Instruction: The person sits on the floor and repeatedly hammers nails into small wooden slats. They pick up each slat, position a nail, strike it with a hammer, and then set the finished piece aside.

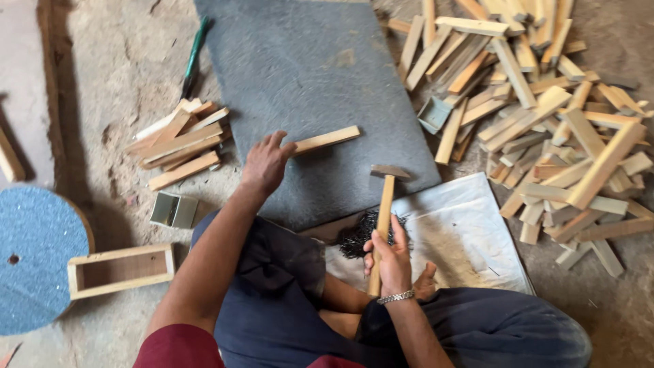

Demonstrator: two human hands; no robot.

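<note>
left hand [264, 163] on slat [325, 140], right hand [390, 255] gripping hammer [383, 218]

A slab [306, 75] is laid on the floor [116, 61] ahead of the seated person. A wooden strip [325, 140] lies on its near part, touched at its left end by the left hand [266, 163]. To the right, a hammer [383, 218] is held upright in the right hand [390, 262], over a heap of nails [357, 235] on a sheet [470, 232]. A big pile of wood pieces [545, 116] is spread right of the slab, a smaller stack [180, 143] left of it. Nearer on the left, an open wooden box [121, 270] sits beside a round disc [34, 255].
</note>
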